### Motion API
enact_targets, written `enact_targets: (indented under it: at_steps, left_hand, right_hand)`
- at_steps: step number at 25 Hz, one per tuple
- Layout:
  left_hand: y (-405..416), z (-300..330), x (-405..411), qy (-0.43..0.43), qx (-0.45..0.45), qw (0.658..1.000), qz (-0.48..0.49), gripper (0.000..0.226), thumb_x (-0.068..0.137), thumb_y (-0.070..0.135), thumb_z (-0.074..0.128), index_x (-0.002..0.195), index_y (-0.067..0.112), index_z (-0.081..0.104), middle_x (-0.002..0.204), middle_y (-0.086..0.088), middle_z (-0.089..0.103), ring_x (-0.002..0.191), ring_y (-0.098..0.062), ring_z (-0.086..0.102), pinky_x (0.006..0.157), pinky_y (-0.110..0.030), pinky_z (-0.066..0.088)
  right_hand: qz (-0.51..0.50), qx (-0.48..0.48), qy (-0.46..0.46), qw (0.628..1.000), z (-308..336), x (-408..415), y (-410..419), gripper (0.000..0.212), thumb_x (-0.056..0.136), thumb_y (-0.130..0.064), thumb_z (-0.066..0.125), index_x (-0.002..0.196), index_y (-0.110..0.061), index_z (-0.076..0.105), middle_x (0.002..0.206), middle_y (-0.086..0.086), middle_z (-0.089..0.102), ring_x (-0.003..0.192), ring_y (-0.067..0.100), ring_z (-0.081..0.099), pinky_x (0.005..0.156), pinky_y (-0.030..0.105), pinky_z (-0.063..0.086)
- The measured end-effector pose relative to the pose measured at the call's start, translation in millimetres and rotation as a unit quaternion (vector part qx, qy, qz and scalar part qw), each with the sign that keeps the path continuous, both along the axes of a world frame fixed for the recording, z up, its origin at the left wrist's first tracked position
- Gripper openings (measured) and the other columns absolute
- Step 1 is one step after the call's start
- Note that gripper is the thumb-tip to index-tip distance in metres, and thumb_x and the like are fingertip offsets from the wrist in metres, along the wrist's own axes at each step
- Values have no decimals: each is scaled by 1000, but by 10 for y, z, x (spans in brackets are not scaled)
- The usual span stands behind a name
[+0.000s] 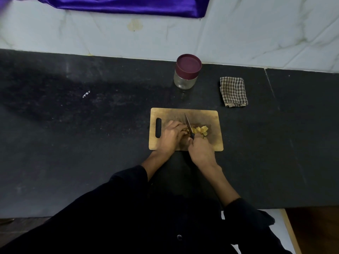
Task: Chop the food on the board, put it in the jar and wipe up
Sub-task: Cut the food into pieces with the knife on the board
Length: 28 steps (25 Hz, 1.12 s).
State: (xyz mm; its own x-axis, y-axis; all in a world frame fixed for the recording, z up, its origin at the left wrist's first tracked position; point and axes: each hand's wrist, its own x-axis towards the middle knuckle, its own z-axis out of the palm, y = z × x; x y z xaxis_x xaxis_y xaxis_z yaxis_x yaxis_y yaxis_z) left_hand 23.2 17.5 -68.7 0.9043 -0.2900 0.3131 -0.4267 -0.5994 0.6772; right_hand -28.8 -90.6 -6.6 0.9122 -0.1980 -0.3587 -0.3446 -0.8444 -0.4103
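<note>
Dark desk (73, 125) bore a wooden board (211, 143), its long axis lying left–right. The left hand (171, 136) curled over food, hiding most of it; yellow cut pieces (200, 130) lay right of the knife (189, 124), which pointed away, gripped by the right hand (200, 150). Behind stood the lidded jar (186, 72) and the folded checked cloth (233, 91).

The cutting board (185, 116) is the landmark. Both hands and the knife (188, 125) occupy its middle and near edge. Behind the board stands the jar (187, 72), with open counter (73, 125) between them. Behind and to the right lies the folded cloth (233, 92). Left of the board the counter is wide and open.
</note>
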Motion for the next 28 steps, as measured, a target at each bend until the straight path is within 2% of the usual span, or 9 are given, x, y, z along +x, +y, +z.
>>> enact_targets:
  at_steps: [7, 14, 22, 28]
  left_hand:
    - [6, 15, -2, 1, 13, 1000, -2, 23, 75, -5, 69, 98, -3, 70, 93, -16, 67, 85, -30, 61, 83, -19, 38]
    - [1, -21, 10, 6, 11, 1000, 6, 24, 75, -5, 70, 99, -3, 70, 92, -14, 67, 85, -28, 61, 85, -17, 37]
    - [15, -25, 9, 13, 24, 1000, 1, 25, 80, 0, 68, 104, -1, 69, 97, -12, 66, 91, -26, 59, 84, -19, 39]
    - [1, -52, 22, 15, 19, 1000, 7, 25, 78, -2, 70, 103, 1, 70, 93, -10, 66, 87, -25, 59, 81, -21, 40]
  right_hand:
    - [-7, 9, 9, 1000, -9, -15, -8, 24, 104, -28, 43, 115, -10, 53, 99, 7, 63, 90, 22, 64, 80, 44, 55]
    - [-19, -5, 9, 1000, -3, -36, 22, 22, 104, -28, 43, 116, -12, 51, 102, 7, 62, 93, 23, 63, 80, 43, 54]
    - [-24, 21, 20, 999, -1, -40, -13, 21, 104, -28, 42, 114, -12, 51, 98, 4, 59, 88, 20, 60, 76, 39, 51]
    - [-32, 25, 32, 999, -30, -83, -27, 21, 104, -29, 42, 114, -13, 51, 96, 3, 58, 87, 18, 60, 74, 38, 51]
